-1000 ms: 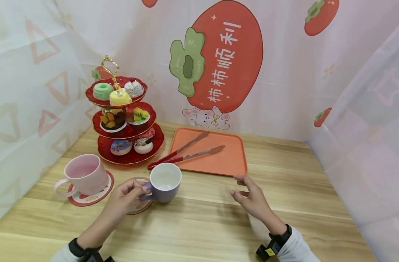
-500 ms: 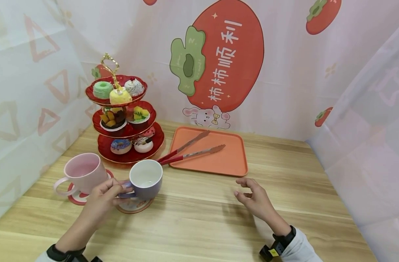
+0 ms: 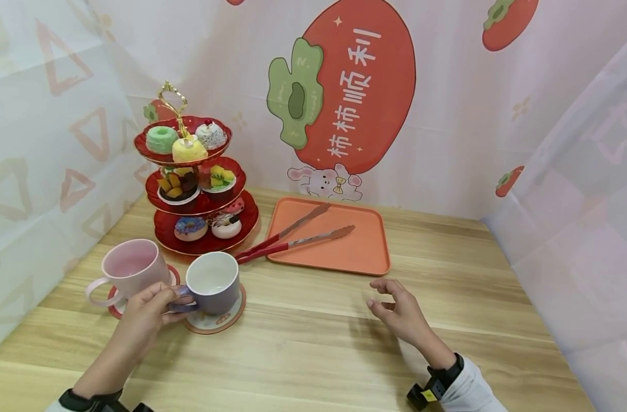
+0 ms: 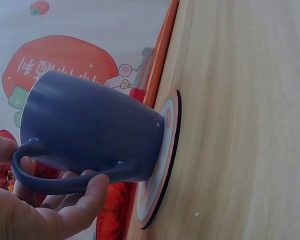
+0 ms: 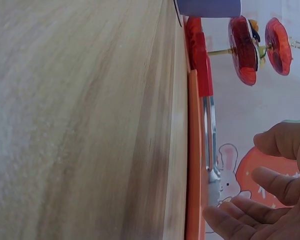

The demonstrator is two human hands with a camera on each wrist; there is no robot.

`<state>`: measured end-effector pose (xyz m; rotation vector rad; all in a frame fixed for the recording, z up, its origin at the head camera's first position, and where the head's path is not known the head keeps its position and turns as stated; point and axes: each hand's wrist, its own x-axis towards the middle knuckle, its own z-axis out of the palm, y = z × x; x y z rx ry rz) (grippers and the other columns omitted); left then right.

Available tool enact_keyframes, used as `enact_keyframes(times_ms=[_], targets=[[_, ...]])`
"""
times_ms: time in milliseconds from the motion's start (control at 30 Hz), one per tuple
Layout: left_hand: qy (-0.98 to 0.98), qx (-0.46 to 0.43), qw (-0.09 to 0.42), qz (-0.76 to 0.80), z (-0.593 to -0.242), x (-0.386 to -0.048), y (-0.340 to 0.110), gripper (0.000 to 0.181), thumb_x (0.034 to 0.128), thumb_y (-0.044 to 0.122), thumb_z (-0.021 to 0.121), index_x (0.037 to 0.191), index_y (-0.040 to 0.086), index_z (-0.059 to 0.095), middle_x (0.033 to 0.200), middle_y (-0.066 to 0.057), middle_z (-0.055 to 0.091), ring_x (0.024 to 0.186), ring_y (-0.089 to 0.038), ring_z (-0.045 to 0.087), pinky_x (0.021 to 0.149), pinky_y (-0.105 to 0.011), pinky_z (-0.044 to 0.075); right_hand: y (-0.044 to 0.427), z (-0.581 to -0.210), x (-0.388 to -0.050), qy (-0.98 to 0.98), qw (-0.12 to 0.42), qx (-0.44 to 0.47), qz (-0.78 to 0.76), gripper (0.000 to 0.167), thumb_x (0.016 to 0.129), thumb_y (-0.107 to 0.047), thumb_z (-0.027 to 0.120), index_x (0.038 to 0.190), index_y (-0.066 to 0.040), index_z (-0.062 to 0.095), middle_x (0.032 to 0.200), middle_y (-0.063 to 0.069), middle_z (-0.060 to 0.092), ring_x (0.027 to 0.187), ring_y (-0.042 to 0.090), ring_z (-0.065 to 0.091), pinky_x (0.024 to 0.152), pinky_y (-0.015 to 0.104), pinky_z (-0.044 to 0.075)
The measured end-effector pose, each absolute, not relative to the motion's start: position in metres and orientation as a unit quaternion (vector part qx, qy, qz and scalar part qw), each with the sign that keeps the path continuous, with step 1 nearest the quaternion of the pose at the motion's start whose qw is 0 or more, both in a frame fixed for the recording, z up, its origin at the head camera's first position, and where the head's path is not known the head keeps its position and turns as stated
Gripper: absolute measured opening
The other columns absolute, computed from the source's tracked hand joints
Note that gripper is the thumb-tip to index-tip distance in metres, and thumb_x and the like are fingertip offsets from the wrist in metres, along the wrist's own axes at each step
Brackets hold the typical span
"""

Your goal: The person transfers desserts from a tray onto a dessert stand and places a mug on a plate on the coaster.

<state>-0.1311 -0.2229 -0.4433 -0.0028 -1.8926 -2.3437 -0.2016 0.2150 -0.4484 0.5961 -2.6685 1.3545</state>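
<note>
My left hand (image 3: 145, 313) grips the handle of a purple-blue mug (image 3: 214, 292) with a white inside. The mug stands upright on a round coaster (image 3: 222, 325) with a reddish rim; in the left wrist view the mug's base (image 4: 157, 150) meets the coaster (image 4: 171, 150). My right hand (image 3: 400, 312) is held over the table, to the right of the mug and in front of an orange tray (image 3: 365, 252). Its fingers are loosely bent and hold nothing, as the right wrist view also shows.
A pink mug (image 3: 138, 277) sits on another coaster (image 3: 175, 276) at the left. Behind it rises a red three-tier stand (image 3: 206, 249) with several toy cakes and donuts. Red-handled tongs (image 3: 272, 247) lie partly on the tray. Printed cloth hangs at the back and both sides.
My left hand has carried the purple-blue mug to the left, from beside the coaster onto it. My right hand has barely moved.
</note>
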Motion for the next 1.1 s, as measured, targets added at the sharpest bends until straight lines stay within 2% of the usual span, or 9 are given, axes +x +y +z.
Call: enact_keyframes(times_ms=[133,500,733,933,1100], targets=[[-0.623,0.006,0.065,-0.779,-0.443,-0.13,-0.227,0.025,0.0945,-0.001,0.039,0.071,0.001,0.048,0.086,-0.003,0.066,0.081,-0.016,0.065,0.068,-0.032,0.052,0.214,-0.45,-0.203,-0.873,0.047,0.199,0.443,0.034,0.083,0.004,0.066,0.114,0.008,0.054,0.114,0.018,0.053,0.105,0.038,0.048,0.076,0.037,0.05],[-0.625,0.004,0.071,-0.778,-0.443,-0.129,-0.228,0.023,0.0935,-0.003,0.04,0.075,0.0,0.054,0.085,-0.003,0.065,0.082,-0.014,0.064,0.068,-0.032,0.053,0.215,-0.447,-0.198,-0.863,0.033,0.202,0.462,0.032,0.085,-0.004,0.067,0.114,0.005,0.056,0.113,0.015,0.053,0.105,0.035,0.048,0.076,0.034,0.05],[-0.639,-0.026,0.06,-0.767,-0.443,-0.129,-0.233,0.018,0.0952,-0.002,0.043,0.084,-0.007,0.056,0.088,-0.006,0.062,0.083,-0.015,0.064,0.069,-0.032,0.052,0.213,-0.449,-0.199,-0.868,0.022,0.187,0.459,0.036,0.084,-0.002,0.067,0.117,0.005,0.054,0.117,0.017,0.052,0.107,0.035,0.049,0.077,0.034,0.049],[-0.644,-0.043,0.057,-0.762,-0.444,-0.127,-0.236,0.017,0.0957,-0.001,0.044,0.086,-0.005,0.057,0.09,-0.004,0.062,0.084,-0.014,0.063,0.068,-0.031,0.052,0.21,-0.451,-0.198,-0.866,0.018,0.183,0.464,0.038,0.084,-0.002,0.067,0.119,0.006,0.053,0.119,0.019,0.052,0.107,0.035,0.049,0.077,0.034,0.049],[-0.651,-0.024,0.061,-0.756,-0.443,-0.126,-0.235,0.016,0.0957,0.0,0.045,0.087,-0.004,0.058,0.089,-0.003,0.062,0.083,-0.014,0.064,0.067,-0.031,0.052,0.209,-0.451,-0.198,-0.863,0.014,0.191,0.467,0.038,0.084,-0.002,0.067,0.118,0.006,0.053,0.12,0.019,0.052,0.108,0.035,0.048,0.078,0.033,0.049]])
